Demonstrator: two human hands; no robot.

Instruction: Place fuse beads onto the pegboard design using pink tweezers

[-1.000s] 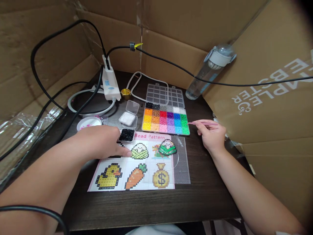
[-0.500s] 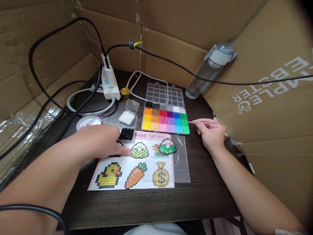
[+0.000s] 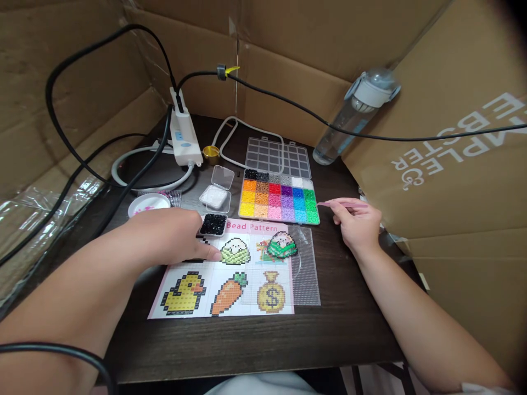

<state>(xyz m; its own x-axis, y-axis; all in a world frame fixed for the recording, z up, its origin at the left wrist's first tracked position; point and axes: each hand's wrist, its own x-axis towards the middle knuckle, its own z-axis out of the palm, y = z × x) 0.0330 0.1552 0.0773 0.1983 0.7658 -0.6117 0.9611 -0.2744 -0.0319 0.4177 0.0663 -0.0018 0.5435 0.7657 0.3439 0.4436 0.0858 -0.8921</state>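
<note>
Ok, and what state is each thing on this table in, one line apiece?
Pink tweezers: held in right hand.
Pattern sheet: flat, printed side up.
Bead box: open, lid folded back, compartments filled.
Black-bead tray: uncovered, full.
White-bead case: open.
Beaded piece: lying flat.
Pegboard: lying flat.
White dish: partly hidden.
Gold cup: uncovered; contents unclear.
Power strip: something plugged in.
Water bottle: capped.
</note>
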